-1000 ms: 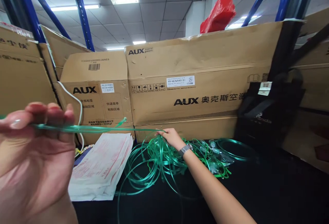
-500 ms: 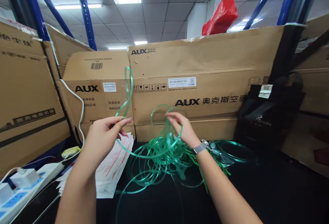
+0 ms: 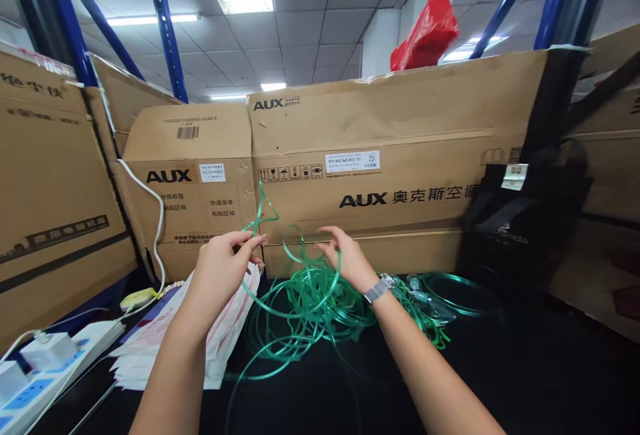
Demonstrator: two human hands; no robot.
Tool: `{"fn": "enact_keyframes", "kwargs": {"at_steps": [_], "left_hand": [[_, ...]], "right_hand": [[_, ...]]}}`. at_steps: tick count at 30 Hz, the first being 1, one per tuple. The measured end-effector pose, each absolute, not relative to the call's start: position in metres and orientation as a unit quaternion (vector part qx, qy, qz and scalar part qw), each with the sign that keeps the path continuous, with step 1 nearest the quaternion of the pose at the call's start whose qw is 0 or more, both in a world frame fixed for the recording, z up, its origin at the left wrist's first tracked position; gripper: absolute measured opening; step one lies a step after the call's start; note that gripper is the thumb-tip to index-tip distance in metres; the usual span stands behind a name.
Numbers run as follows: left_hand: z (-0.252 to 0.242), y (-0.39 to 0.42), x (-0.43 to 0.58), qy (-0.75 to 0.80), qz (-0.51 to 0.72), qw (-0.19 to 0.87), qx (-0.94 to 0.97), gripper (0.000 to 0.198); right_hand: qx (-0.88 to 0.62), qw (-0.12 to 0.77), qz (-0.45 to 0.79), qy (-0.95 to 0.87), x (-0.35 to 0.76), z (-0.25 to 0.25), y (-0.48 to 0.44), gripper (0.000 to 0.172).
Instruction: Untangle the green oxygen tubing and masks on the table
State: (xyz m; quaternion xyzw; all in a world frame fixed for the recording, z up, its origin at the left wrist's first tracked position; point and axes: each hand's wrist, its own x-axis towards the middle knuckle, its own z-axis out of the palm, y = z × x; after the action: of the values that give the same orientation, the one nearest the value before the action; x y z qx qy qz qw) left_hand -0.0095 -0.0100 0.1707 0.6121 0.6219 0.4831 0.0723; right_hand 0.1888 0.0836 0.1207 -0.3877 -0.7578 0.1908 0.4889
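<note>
A tangled heap of green tubing (image 3: 320,302) lies on the black table top, with loose loops spreading toward the front. Left of the heap, my left hand (image 3: 227,262) is closed on a strand of the tubing, and a bent end sticks up above the fingers. My right hand (image 3: 345,255), with a metal watch at the wrist, is just over the heap; its thumb and fingers are apart, and a green loop passes beside the palm. No strand is pinched between its fingertips.
White printed bags (image 3: 220,328) lie left of the heap, near a power strip (image 3: 65,368). AUX cartons (image 3: 400,128) stand behind. A coiled green tube (image 3: 460,292) and a black bag (image 3: 510,235) are at the right.
My left hand has moved slightly right, and the raised tubing above it has dropped and bent. My right hand has shifted a little left and down, its fingers spreading from the strands.
</note>
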Motion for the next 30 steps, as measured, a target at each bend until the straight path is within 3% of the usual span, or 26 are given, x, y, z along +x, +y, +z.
{"fn": "enact_keyframes", "kwargs": {"at_steps": [4,11,14,20,24,30], "left_hand": [[0.169,-0.009,-0.005,0.617,0.469,0.07,0.628,0.031],[0.17,-0.009,0.002,0.626,0.454,0.058,0.632,0.028],[0.171,-0.008,-0.002,0.648,0.471,0.035,0.598,0.029],[0.172,-0.007,-0.019,0.582,0.623,0.065,0.519,0.029],[0.172,-0.009,-0.02,0.554,0.631,0.077,0.538,0.031],[0.17,-0.008,-0.005,0.536,0.54,0.122,0.637,0.029]], "right_hand": [[-0.383,0.48,0.202,-0.763,0.196,0.13,0.081,0.027],[-0.366,0.385,0.242,-0.812,0.204,0.136,0.068,0.01],[-0.37,0.43,0.238,-0.789,0.2,0.135,0.069,0.008],[-0.35,0.544,0.267,-0.714,0.199,0.142,0.074,0.045],[-0.204,0.682,0.309,-0.63,0.196,0.146,0.071,0.039],[-0.196,0.629,0.346,-0.668,0.188,0.143,0.065,0.033]]}}
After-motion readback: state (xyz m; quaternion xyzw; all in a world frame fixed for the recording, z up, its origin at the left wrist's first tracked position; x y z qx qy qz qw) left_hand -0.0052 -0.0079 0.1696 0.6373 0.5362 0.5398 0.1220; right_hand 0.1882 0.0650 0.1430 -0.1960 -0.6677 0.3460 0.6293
